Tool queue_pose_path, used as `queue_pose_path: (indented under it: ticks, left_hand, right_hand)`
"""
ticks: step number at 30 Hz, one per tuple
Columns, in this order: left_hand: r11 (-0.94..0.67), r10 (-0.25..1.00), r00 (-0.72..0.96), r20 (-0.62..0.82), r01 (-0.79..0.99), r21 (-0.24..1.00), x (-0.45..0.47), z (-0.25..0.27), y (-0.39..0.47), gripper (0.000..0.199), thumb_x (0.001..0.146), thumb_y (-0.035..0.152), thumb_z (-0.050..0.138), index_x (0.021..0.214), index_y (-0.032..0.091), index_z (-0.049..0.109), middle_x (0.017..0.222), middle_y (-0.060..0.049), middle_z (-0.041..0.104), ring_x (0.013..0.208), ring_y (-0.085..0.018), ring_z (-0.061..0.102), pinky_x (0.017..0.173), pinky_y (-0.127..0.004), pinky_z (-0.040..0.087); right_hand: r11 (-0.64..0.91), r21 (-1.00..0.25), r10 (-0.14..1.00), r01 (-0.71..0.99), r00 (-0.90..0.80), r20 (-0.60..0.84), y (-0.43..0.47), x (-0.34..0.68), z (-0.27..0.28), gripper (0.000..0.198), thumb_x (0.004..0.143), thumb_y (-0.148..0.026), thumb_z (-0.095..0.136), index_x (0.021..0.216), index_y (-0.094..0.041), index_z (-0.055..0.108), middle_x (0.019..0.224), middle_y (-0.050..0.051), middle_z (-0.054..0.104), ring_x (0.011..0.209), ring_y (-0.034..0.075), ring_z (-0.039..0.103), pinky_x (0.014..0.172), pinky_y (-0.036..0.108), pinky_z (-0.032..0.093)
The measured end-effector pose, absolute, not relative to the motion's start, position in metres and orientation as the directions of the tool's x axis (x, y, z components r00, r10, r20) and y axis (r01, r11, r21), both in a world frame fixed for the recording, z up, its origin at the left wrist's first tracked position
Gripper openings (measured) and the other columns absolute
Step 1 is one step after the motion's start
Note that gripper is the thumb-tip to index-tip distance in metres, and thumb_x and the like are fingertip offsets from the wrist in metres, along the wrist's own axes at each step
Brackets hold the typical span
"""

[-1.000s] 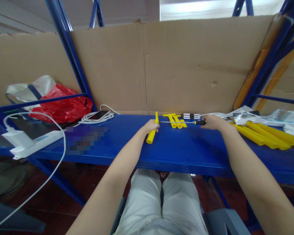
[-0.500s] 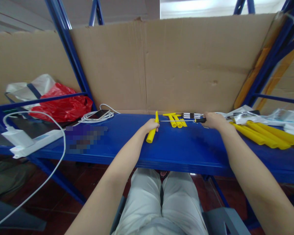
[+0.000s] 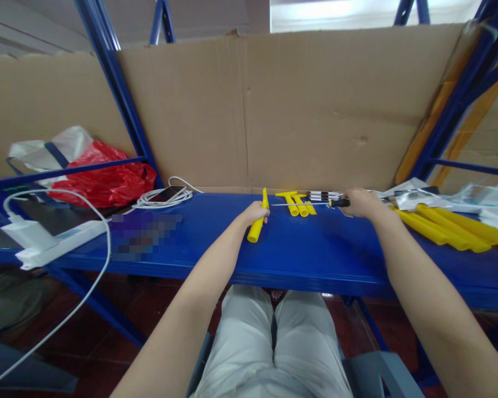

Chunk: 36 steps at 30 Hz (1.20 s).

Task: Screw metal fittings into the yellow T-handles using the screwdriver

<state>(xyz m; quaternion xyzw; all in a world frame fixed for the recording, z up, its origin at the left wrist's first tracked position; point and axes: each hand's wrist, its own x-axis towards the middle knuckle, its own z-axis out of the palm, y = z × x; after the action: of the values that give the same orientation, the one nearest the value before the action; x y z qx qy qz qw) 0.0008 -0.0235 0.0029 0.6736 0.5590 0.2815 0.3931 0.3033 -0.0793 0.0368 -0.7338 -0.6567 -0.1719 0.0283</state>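
Observation:
My left hand (image 3: 256, 212) is wrapped round a yellow plastic handle (image 3: 255, 231), whose thin end pokes up above the fingers and whose round end points toward me. My right hand (image 3: 360, 203) grips a screwdriver (image 3: 338, 203) by its black handle. Its long metal shaft lies level and runs left, with the tip at the yellow handle by my left fingers; the exact contact is too small to make out. Behind the shaft, several yellow T-shaped pieces (image 3: 291, 205) lie beside a stack of small white-and-black items (image 3: 324, 195).
Long yellow tubes (image 3: 456, 229) and clear plastic bags (image 3: 423, 199) lie at the right of the blue shelf (image 3: 299, 257). On the left are a coiled white cable (image 3: 166, 197), a white power strip (image 3: 72, 241) and a red bag (image 3: 108, 174). Cardboard (image 3: 299, 110) walls the back.
Both hands hold the same things in nearly the same places. Only a very slight shift of the whole view shows.

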Motion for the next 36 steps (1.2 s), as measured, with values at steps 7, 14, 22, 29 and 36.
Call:
queue_pose_path:
  ticks: [7, 14, 22, 29, 36]
  left_hand:
    - [-0.059, 0.974, 0.219, -0.065, 0.519, 0.853, 0.0009, 0.0031, -0.0235, 0.019, 0.077, -0.002, 0.054, 0.073, 0.016, 0.053, 0.042, 0.003, 0.051, 0.039, -0.012, 0.048, 0.047, -0.022, 0.043]
    - [-0.059, 0.974, 0.217, -0.063, 0.511, 0.857, -0.0005, -0.0003, -0.0185, 0.016, 0.074, -0.001, 0.058, 0.079, 0.014, 0.058, 0.044, 0.003, 0.053, 0.04, -0.012, 0.051, 0.052, -0.024, 0.047]
    - [-0.07, 0.974, 0.219, -0.051, 0.513, 0.856, -0.0009, -0.0019, -0.0166, 0.017, 0.073, -0.001, 0.056, 0.076, 0.015, 0.056, 0.043, 0.003, 0.052, 0.04, -0.012, 0.05, 0.049, -0.023, 0.044]
    - [-0.054, 0.975, 0.212, -0.066, 0.518, 0.854, 0.0004, 0.0017, -0.0205, 0.017, 0.074, -0.001, 0.056, 0.077, 0.015, 0.056, 0.045, 0.002, 0.054, 0.041, -0.013, 0.05, 0.051, -0.024, 0.046]
    - [-0.051, 0.975, 0.209, -0.072, 0.526, 0.849, 0.0012, 0.0042, -0.0253, 0.016, 0.075, -0.001, 0.054, 0.078, 0.015, 0.056, 0.042, 0.003, 0.051, 0.04, -0.012, 0.048, 0.049, -0.023, 0.044]
  right_hand:
    - [-0.172, 0.195, 0.937, 0.965, 0.1, 0.334, -0.0798, 0.3025, 0.0336, 0.03, 0.08, -0.029, 0.055, 0.107, -0.019, 0.065, 0.101, 0.016, 0.073, 0.095, 0.03, 0.067, 0.081, 0.039, 0.043]
    - [-0.127, 0.171, 0.954, 0.977, 0.073, 0.291, -0.0777, 0.3075, 0.0347, 0.029, 0.075, -0.034, 0.061, 0.101, -0.025, 0.066, 0.091, 0.009, 0.074, 0.091, 0.03, 0.068, 0.081, 0.04, 0.044]
    - [-0.112, 0.149, 0.943, 0.982, 0.058, 0.329, -0.0792, 0.3025, 0.0351, 0.029, 0.079, -0.038, 0.057, 0.1, -0.022, 0.069, 0.1, 0.014, 0.073, 0.097, 0.032, 0.065, 0.084, 0.043, 0.042]
    - [-0.168, 0.183, 0.91, 0.969, 0.081, 0.407, -0.0814, 0.2991, 0.0329, 0.032, 0.084, -0.039, 0.053, 0.104, -0.019, 0.068, 0.096, 0.016, 0.072, 0.093, 0.032, 0.065, 0.087, 0.047, 0.038]
    - [-0.158, 0.179, 0.936, 0.971, 0.089, 0.342, -0.0812, 0.3007, 0.0356, 0.031, 0.08, -0.039, 0.057, 0.104, -0.023, 0.069, 0.091, 0.012, 0.074, 0.089, 0.03, 0.068, 0.073, 0.036, 0.042]
